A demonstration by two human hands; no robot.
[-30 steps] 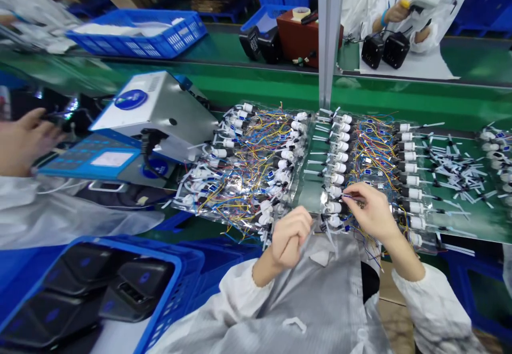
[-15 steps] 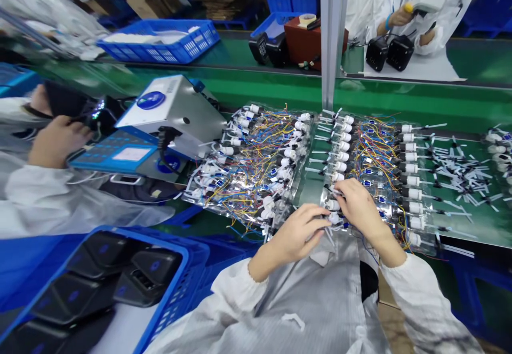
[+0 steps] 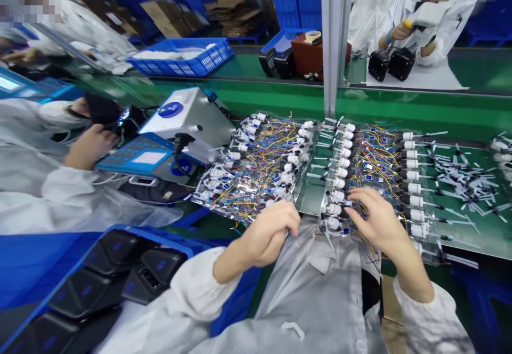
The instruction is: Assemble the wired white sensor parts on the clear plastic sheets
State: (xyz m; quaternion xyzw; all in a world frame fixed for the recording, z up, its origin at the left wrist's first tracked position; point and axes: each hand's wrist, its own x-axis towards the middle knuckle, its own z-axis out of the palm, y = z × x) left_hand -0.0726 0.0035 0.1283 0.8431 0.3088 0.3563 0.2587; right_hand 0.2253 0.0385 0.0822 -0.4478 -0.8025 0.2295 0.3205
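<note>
My left hand (image 3: pixel 270 232) is closed, its fingers curled in over the near edge of the left batch of wired parts (image 3: pixel 256 167); whatever it may hold is hidden. Thumb and fingers apart, my right hand (image 3: pixel 378 223) is over the right batch, next to a white cylindrical part with a black end (image 3: pixel 335 209). Similar white cylinders (image 3: pixel 416 201) line the batch's right side. Between the two rows run tangled coloured wires (image 3: pixel 374 154) with small blue pieces, on clear plastic packaging. Pale strips stick out from the cylinders.
Loose black-and-white strips (image 3: pixel 466 178) are heaped at the right. A grey-blue machine (image 3: pixel 188 125) and a co-worker's hand (image 3: pixel 90 146) are at the left. A blue crate (image 3: pixel 108 231) of black angular cases stands lower left. A metal post (image 3: pixel 330 45) rises beyond the bench.
My left hand has drawn away to the left from the white cylinders, its fingers now curled. My right hand has shifted slightly right and its fingers have spread. The camera view has shifted too.
</note>
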